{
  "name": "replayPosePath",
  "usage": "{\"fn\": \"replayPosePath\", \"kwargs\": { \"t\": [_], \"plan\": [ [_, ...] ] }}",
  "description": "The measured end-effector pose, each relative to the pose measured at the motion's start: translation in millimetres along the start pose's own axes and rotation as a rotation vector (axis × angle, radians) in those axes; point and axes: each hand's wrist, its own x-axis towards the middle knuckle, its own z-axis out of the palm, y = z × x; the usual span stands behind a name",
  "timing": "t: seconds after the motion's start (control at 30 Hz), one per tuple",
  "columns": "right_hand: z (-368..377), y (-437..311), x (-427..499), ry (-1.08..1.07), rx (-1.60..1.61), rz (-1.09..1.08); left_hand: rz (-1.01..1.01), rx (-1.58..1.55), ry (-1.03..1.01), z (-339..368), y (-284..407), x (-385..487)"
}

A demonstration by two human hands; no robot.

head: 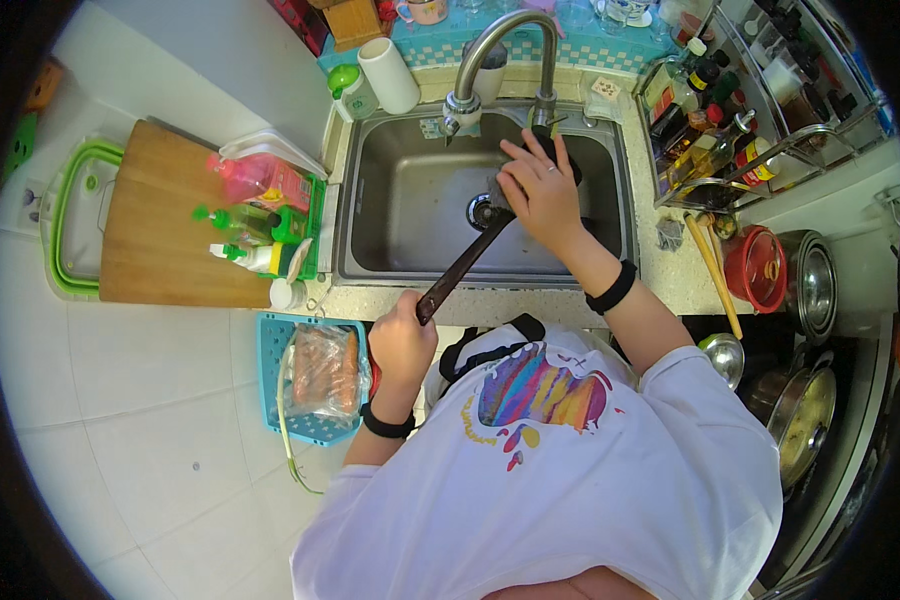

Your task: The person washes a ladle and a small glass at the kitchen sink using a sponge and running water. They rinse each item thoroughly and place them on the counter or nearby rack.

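Note:
My left hand [403, 343] is wrapped around the lower end of a long dark handle [465, 262] that slants up over the front rim of the sink. The handle leads to a dark utensil head [576, 161], mostly hidden behind my right hand, so its shape is unclear. My right hand [544, 196] lies over it with several fingers stretched apart. A grey scrubbing pad [499, 196] pokes out beneath its thumb side. Below is the stainless steel sink [412, 195] with its drain [483, 213]. The curved faucet [461, 109] arches above; I see no water running.
Left of the sink are a wooden cutting board [165, 225] and a green basket [316, 225] of bottles. A blue basket [270, 375] holds a plastic-wrapped package. On the right stand a metal rack [765, 180] of bottles, a red lidded container [754, 268] and a lidded pan [799, 427].

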Motion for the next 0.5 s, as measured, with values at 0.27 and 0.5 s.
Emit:
{"fn": "replayPosePath", "kwargs": {
  "t": [0.27, 0.5],
  "plan": [
    [27.9, -81.2, -49.0, -0.266, 0.346, -0.044, -0.207, -0.166, -0.138, 16.6, 22.2, 27.7],
    [28.1, -44.8, -31.5, -0.343, 0.367, -0.451, -0.09, -0.573, -0.171, 14.3, 13.5, 39.5]
  ]
}}
